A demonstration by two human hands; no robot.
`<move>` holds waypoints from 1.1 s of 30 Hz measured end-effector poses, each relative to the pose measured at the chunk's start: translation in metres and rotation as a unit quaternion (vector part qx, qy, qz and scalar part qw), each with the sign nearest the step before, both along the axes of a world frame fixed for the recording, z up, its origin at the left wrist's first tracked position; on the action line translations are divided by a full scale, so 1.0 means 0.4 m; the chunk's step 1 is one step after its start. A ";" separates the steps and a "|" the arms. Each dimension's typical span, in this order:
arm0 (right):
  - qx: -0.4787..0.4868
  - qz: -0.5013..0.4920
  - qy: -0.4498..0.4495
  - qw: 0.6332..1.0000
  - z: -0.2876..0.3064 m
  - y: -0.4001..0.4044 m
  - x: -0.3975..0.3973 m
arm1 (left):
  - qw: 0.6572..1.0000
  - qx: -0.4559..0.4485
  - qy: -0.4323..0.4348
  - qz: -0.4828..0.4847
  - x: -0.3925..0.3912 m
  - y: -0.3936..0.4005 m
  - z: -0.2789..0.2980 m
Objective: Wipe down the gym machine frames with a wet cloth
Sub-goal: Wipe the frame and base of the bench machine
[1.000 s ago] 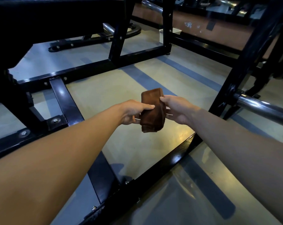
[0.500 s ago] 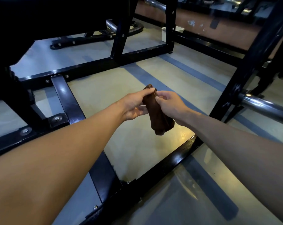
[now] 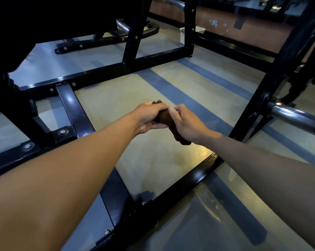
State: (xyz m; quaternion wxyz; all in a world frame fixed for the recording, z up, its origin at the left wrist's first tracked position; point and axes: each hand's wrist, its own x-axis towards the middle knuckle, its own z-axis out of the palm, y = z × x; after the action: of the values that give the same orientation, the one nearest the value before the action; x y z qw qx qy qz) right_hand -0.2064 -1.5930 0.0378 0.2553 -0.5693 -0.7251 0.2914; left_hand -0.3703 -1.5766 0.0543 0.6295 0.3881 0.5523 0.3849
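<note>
A dark brown cloth [image 3: 163,117] is bunched between both hands, held above the floor at the centre of the view. My left hand [image 3: 149,115] wraps over its top with the fingers curled round it. My right hand [image 3: 186,124] grips its lower half, and a small tail of cloth pokes out beneath that hand. Most of the cloth is hidden by the fingers. The black machine frame [image 3: 75,113] lies low on the floor around the hands, with one rail to the left and another rail [image 3: 192,180] below them.
A black upright post [image 3: 279,69] rises at the right with a chrome bar [image 3: 297,116] sticking out of it. More black frame rails and an upright [image 3: 133,42] stand farther back. A small white container [image 3: 183,34] sits on the floor behind them.
The cloth hung flat and folded between my fingertips before. Both hands have since closed round it and squeezed it into a tight roll, and they sit slightly lower in the view.
</note>
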 end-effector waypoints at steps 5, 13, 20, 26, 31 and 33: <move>0.046 0.013 -0.066 0.997 -0.029 -0.014 0.006 | 0.999 0.010 0.014 0.051 0.017 -0.006 0.006; -0.088 0.078 -0.031 0.993 -0.005 -0.002 0.028 | 0.999 0.008 0.033 0.004 0.007 -0.018 0.016; -0.087 0.114 -0.191 0.971 0.062 0.008 0.083 | 0.998 -0.011 -0.024 -0.058 0.024 -0.041 0.004; 0.033 0.190 -0.401 0.896 -0.014 -0.114 0.185 | 0.944 0.048 0.189 -0.268 0.043 -0.156 -0.103; 0.054 0.186 -0.367 0.910 -0.187 -0.280 0.197 | 0.878 0.173 0.329 -0.301 0.041 -0.262 -0.226; 0.009 0.152 -0.342 0.927 -0.225 -0.335 0.184 | 0.872 0.197 0.333 -0.298 0.038 -0.291 -0.253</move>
State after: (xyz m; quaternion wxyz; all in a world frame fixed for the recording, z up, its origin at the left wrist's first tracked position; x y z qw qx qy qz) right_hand -0.1328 -1.7270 -0.0522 -0.0502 -0.5149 -0.8489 0.1083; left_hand -0.3552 -1.6930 -0.0470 0.4033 0.7555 0.5003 0.1276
